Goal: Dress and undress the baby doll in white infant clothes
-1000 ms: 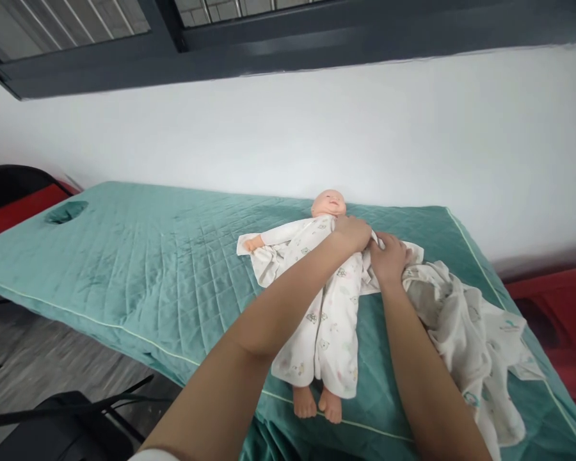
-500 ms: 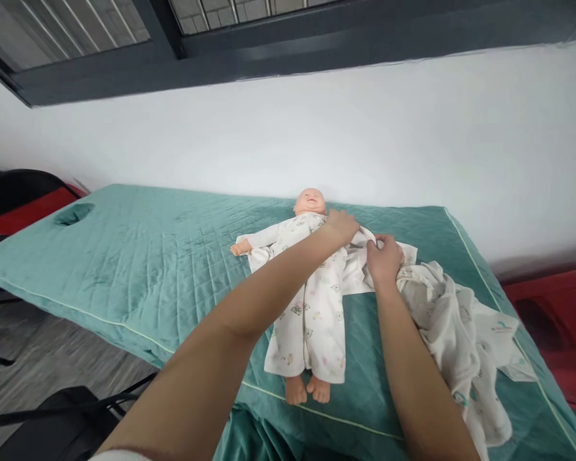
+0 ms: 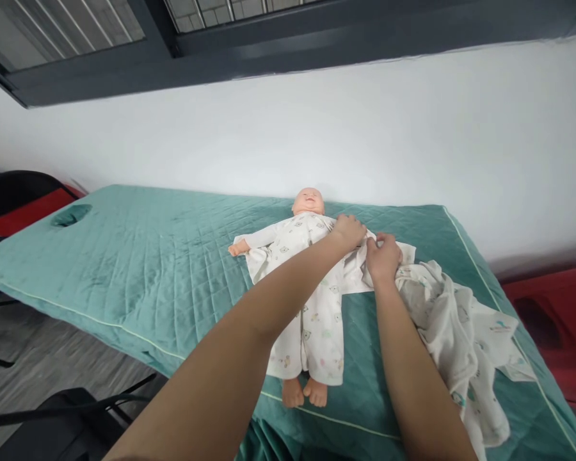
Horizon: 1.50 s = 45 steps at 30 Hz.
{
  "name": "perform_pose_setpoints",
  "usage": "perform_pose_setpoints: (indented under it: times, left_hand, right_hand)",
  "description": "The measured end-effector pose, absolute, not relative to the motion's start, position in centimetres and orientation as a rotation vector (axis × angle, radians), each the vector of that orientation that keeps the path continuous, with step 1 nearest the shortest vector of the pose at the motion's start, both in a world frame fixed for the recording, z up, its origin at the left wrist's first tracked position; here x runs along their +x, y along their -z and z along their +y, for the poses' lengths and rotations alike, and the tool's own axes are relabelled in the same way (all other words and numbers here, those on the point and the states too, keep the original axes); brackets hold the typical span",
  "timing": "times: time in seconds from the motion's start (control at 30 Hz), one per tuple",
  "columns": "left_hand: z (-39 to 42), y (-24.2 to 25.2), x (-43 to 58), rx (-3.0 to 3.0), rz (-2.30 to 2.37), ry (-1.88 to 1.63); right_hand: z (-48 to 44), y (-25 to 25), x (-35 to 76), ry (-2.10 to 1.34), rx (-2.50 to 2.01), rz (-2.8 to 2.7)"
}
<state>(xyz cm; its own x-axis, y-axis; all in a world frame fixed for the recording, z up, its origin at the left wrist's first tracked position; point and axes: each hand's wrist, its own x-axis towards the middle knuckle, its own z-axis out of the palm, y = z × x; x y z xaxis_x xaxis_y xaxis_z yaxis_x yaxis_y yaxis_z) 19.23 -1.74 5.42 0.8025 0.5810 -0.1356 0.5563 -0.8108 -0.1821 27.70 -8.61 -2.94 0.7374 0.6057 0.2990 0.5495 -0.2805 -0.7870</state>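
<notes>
A baby doll (image 3: 308, 200) lies on its back on a teal quilted table (image 3: 148, 256), dressed in a white printed romper (image 3: 317, 320). Its bare feet (image 3: 303, 392) reach the near edge. My left hand (image 3: 349, 231) is closed on the romper fabric at the doll's far shoulder. My right hand (image 3: 383, 257) is closed on the romper's sleeve just beside it. The doll's arm on that side is hidden under my hands.
A crumpled white cloth (image 3: 461, 333) lies on the table to the right of the doll. A face hole (image 3: 71, 214) opens at the table's left end. Red seats (image 3: 552, 320) stand at right and far left, a black chair (image 3: 62, 422) near left. A white wall is behind.
Both hands have stayed at the doll's shoulder and shifted only slightly, the left one moving a little rightward toward the right hand. The view has drifted a bit.
</notes>
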Motion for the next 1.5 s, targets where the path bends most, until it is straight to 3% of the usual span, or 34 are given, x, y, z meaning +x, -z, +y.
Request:
perform_pose_setpoints:
  times: [0.63, 1.0, 1.2, 1.33, 1.5]
  left_hand:
    - [-1.2, -9.7, 14.7, -2.626, -0.820, -0.242]
    - [-1.7, -7.3, 14.9, -2.748, -0.767, -0.205]
    - [-2.5, -5.5, 16.7, -2.861, -0.884, -0.209]
    - [-3.2, -6.7, 15.0, -2.961, -0.979, 0.014]
    - [-3.4, -8.1, 6.2, -2.998, -1.354, 0.759]
  right_hand:
    - [-8.9, 3.2, 29.6, -0.186, -1.720, -0.694]
    - [-7.9, 3.7, 30.5, -0.287, -1.332, -0.514]
    - [-9.6, 2.1, 27.9, -0.160, -1.323, -0.621]
    - [-11.0, 1.4, 24.4, -0.148, -1.376, -1.030]
    - [-11.6, 1.6, 21.7, -0.289, -1.296, -1.162]
